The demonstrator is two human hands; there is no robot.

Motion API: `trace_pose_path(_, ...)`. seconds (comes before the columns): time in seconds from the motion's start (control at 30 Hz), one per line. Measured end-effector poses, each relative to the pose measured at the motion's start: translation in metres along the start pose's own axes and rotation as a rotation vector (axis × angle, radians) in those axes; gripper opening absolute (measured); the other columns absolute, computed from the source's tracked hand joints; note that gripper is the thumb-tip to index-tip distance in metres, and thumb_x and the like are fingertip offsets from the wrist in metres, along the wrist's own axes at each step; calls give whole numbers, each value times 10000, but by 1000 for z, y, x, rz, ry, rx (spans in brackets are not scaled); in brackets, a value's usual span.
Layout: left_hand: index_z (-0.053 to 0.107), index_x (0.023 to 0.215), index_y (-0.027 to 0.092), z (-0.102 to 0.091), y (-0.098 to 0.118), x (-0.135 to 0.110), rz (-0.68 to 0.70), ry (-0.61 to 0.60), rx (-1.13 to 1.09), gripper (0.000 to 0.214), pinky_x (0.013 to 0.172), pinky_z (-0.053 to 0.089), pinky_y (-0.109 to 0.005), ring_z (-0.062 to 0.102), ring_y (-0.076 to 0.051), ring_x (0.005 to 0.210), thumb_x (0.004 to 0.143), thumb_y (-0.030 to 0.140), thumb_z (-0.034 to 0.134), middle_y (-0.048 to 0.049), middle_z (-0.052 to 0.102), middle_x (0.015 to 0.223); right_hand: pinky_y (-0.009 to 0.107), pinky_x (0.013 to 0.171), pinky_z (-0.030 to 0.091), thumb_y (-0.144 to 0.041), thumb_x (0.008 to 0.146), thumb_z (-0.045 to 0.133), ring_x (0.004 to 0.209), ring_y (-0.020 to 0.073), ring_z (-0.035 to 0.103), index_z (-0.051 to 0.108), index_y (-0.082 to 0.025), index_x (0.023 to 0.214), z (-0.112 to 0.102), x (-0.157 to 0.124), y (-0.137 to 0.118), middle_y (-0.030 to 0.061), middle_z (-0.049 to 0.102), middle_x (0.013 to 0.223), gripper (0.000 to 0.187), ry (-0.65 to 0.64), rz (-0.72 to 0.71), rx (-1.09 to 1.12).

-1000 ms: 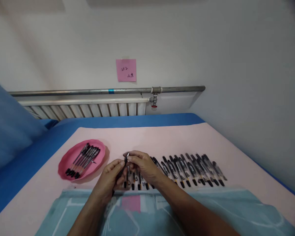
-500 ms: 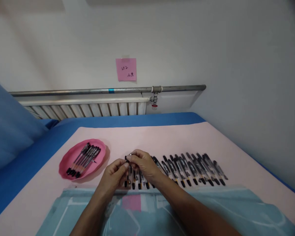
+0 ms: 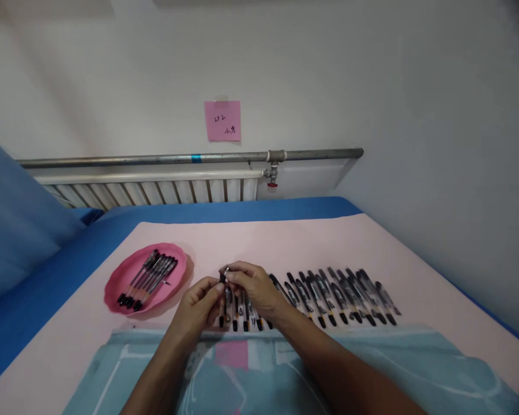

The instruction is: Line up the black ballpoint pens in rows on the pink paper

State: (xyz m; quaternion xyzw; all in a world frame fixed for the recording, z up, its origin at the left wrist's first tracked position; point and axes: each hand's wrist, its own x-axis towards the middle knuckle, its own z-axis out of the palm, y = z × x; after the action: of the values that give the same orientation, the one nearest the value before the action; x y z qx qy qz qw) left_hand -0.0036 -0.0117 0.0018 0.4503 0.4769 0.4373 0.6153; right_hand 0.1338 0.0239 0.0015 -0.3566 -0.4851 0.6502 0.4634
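My left hand [image 3: 196, 304] is closed in a pinch on a black pen part [image 3: 222, 278]. Right against it, my right hand [image 3: 256, 291] pinches a small silvery piece, which looks like a metal pen tip [image 3: 226, 271]. The two pieces meet or nearly meet between my fingertips; exactly how they join is too small to tell. Below my hands, pen parts with black ends [image 3: 245, 325] lie on the pink mat, partly covered by my fingers. To the right runs a row of black capped pens, caps and small tips [image 3: 324, 298].
A pink scalloped plate [image 3: 111, 288] at the left holds several black pens [image 3: 153, 279]. The pink mat [image 3: 251, 233] lies on a blue surface [image 3: 242, 211]. Teal cloth [image 3: 147, 357] covers the near edge. A radiator [image 3: 199, 190] and pipe stand at the back wall.
My hands have stayed nearly in place. The fingertips have shifted slightly, and the silvery piece now points up more visibly over the black part.
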Motion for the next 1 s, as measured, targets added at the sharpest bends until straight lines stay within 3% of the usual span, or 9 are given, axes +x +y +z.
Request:
trace_pose_path(0.1, 476, 653, 168, 1, 1, -1, -9, 9, 15, 305, 347, 148, -152, 265, -19, 351, 724, 445, 582, 84, 387, 491, 206, 467, 307, -269, 670, 624, 464, 60, 403, 630, -152, 704, 0, 1, 0, -46, 511, 532, 122, 42, -1, -12)
trace_pose_path(0.27, 485, 676, 174, 2, 0, -2, -23, 23, 18, 280, 358, 159, -152, 260, -22, 360, 743, 435, 561, 81, 392, 503, 213, 466, 307, -298, 676, 616, 474, 70, 409, 654, -152, 804, -2, 3, 1, -34, 518, 550, 198, 14, 9, 31)
trace_pose_path(0.4, 490, 675, 175, 1, -1, 0, -15, 15, 23, 278, 353, 144, -156, 266, -21, 353, 736, 435, 568, 82, 401, 505, 212, 462, 300, -296, 666, 631, 464, 68, 401, 644, -149, 707, -3, 4, 0, -41, 490, 507, 153, 36, -8, 18)
trace_pose_path(0.57, 492, 660, 176, 1, -2, -1, -14, 17, -1, 284, 357, 169, -154, 272, -25, 360, 722, 440, 576, 78, 426, 522, 215, 468, 308, -282, 660, 630, 484, 73, 433, 659, -156, 769, -1, 2, -3, -24, 553, 581, 169, -5, 7, 56)
trace_pose_path(0.67, 496, 660, 175, 2, -3, -2, -28, 12, 8, 297, 375, 222, -157, 285, -32, 379, 740, 457, 545, 70, 438, 540, 212, 472, 304, -281, 654, 639, 478, 71, 430, 643, -153, 704, 0, 1, -4, -36, 533, 549, 137, 23, 0, 26)
trace_pose_path(0.9, 495, 798, 191, 4, -7, 3, 93, 84, 40, 264, 392, 236, -155, 330, -39, 408, 669, 364, 648, 89, 416, 543, 204, 451, 288, -303, 661, 647, 449, 60, 376, 577, -155, 654, -2, 3, 3, -65, 475, 503, 163, 68, -2, -19)
trace_pose_path(1.0, 453, 710, 189, 2, -7, 3, 107, 58, 100, 242, 386, 219, -158, 298, -37, 398, 706, 374, 610, 95, 375, 523, 203, 443, 287, -312, 654, 652, 442, 59, 375, 564, -160, 643, -2, 3, 4, -66, 474, 502, 176, 76, 8, -29)
